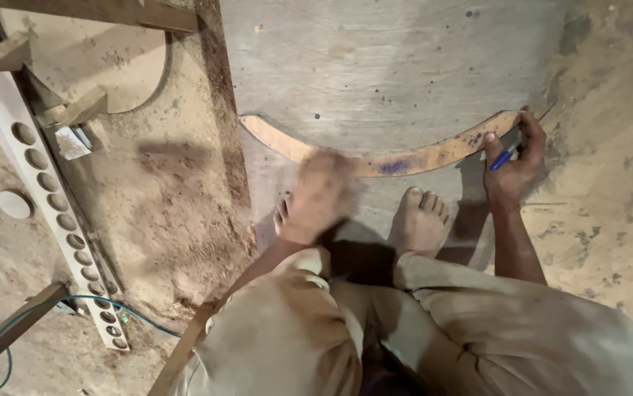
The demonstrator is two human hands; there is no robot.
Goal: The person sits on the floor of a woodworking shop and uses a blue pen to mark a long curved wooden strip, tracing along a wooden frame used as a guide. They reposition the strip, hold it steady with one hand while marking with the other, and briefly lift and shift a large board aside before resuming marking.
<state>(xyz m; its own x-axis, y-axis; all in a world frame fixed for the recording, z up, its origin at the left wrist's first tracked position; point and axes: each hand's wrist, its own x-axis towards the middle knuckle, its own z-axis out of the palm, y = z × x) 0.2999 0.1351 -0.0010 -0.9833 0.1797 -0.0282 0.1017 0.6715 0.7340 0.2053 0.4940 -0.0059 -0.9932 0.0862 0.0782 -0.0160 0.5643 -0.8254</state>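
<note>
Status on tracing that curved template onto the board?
Done: curved wooden template lies flat on the grey board. In hand: right hand holds a blue pen at the template's right end; left hand, blurred, presses near its middle. Left: no traced line is discernible yet.

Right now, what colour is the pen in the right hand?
Blue pen, right hand, head view.

left hand (321, 192) motion-blurred, blue pen (505, 156) mostly hidden in right hand (513, 163)
</note>
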